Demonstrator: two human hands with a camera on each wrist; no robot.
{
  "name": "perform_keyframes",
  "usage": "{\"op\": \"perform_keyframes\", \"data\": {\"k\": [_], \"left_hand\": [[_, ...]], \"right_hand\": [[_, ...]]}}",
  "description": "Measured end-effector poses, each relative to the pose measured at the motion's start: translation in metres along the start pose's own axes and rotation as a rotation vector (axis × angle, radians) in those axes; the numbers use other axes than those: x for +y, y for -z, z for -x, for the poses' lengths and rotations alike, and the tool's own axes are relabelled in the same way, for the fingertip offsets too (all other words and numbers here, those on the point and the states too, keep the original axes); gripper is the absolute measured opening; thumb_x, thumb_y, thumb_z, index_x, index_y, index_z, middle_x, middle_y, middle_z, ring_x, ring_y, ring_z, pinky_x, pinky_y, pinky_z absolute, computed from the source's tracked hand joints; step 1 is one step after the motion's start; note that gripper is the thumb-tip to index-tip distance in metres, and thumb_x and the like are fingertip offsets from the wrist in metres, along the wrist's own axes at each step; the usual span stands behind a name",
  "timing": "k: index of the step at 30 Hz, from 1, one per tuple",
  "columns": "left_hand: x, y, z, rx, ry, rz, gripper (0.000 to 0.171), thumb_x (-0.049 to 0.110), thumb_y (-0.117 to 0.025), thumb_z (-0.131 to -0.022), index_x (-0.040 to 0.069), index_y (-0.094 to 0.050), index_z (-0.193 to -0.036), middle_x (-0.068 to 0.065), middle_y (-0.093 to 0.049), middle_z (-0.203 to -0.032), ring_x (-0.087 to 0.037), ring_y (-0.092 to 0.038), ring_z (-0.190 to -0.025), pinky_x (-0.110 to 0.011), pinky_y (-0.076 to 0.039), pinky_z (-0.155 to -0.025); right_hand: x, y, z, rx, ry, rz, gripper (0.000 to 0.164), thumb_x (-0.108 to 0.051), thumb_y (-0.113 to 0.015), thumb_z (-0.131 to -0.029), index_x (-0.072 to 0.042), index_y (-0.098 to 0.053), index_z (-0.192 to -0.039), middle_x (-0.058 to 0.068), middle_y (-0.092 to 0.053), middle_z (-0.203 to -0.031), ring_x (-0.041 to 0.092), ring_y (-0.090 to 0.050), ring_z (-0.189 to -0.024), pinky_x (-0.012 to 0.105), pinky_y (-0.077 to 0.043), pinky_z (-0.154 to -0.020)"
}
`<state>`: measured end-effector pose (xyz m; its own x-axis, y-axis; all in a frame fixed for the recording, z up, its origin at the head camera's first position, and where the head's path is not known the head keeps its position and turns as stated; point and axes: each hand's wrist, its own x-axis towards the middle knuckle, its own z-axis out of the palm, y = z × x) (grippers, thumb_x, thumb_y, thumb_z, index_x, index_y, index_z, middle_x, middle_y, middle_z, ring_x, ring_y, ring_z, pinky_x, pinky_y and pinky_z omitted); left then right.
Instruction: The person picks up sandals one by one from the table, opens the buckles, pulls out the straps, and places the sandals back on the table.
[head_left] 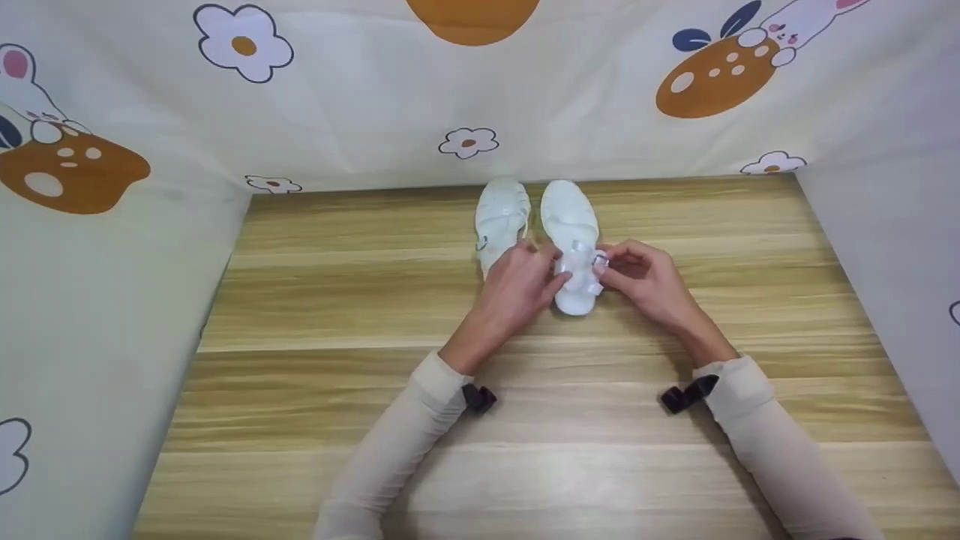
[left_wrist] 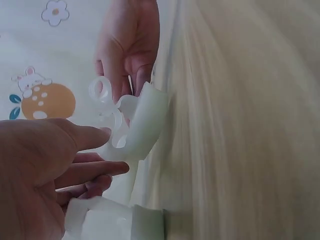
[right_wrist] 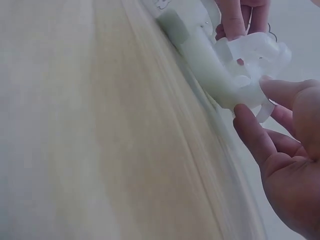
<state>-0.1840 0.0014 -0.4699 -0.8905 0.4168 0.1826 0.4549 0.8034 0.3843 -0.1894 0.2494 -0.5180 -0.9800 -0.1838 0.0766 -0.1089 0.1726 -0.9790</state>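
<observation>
From where I stand, both forearms reach forward and converge, wrists bent inward, on the right-hand sandal point(head_left: 568, 214). The left hand point(head_left: 517, 281) comes in palm down over the heel part of the left-hand sandal point(head_left: 501, 208), its thumb and index finger apart, their tips at the inner side of the right-hand sandal. The right hand point(head_left: 649, 281) approaches from the other side, thumb and forefinger pinching the ankle strap by its metal buckle point(head_left: 600, 259), the remaining fingers curled. I count two white sandals, side by side with a narrow gap, toes near the back wall of printed cloth point(head_left: 360, 97), on a wood-grain surface point(head_left: 525, 450). There are two buckles in sight, one per sandal, and two pale sleeves, the left point(head_left: 390, 442) and the right point(head_left: 780, 442), each with one black wrist device beside its cuff. Two cartoon rabbits show on the cloth.
</observation>
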Motion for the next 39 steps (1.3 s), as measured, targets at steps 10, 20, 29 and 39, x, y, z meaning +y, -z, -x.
{"op": "perform_keyframes", "data": {"k": [10,20,29,39], "left_hand": [[0.012,0.000,0.021,-0.101,-0.013,0.066,0.030,0.030,-0.077,-0.103,0.005,-0.073,-0.120,-0.008,-0.077,-0.093,-0.020,-0.071,-0.081,-0.036,-0.062,-0.072],[0.003,0.008,0.037,-0.163,-0.027,0.208,0.028,0.026,-0.080,-0.100,0.002,-0.073,-0.114,-0.010,-0.081,-0.103,-0.018,-0.079,-0.093,-0.027,-0.063,-0.077],[-0.007,0.017,0.040,-0.272,0.009,0.331,0.026,0.026,-0.082,-0.099,0.004,-0.072,-0.110,-0.008,-0.084,-0.097,-0.009,-0.074,-0.081,-0.023,-0.058,-0.069],[0.009,0.023,0.029,-0.037,-0.229,0.196,0.043,0.042,-0.084,-0.096,0.015,-0.072,-0.127,-0.001,-0.071,-0.113,-0.017,-0.065,-0.104,-0.030,-0.057,-0.090]], "right_hand": [[-0.001,0.009,0.018,-0.104,-0.022,0.104,0.027,-0.021,-0.087,-0.094,0.000,-0.073,-0.103,0.015,-0.075,-0.137,0.015,-0.076,-0.116,0.025,-0.063,-0.094],[-0.005,0.006,0.027,-0.187,-0.035,0.119,0.023,-0.021,-0.089,-0.092,-0.003,-0.077,-0.099,0.013,-0.077,-0.135,0.011,-0.074,-0.121,0.022,-0.059,-0.100],[-0.014,0.009,0.032,-0.258,-0.040,0.307,0.017,-0.033,-0.090,-0.091,-0.019,-0.082,-0.098,-0.001,-0.079,-0.131,0.017,-0.071,-0.129,0.014,-0.048,-0.107],[-0.012,0.010,0.022,-0.342,-0.015,0.370,0.017,-0.035,-0.087,-0.094,-0.021,-0.078,-0.099,-0.004,-0.078,-0.108,0.018,-0.068,-0.110,0.028,-0.051,-0.103]]}}
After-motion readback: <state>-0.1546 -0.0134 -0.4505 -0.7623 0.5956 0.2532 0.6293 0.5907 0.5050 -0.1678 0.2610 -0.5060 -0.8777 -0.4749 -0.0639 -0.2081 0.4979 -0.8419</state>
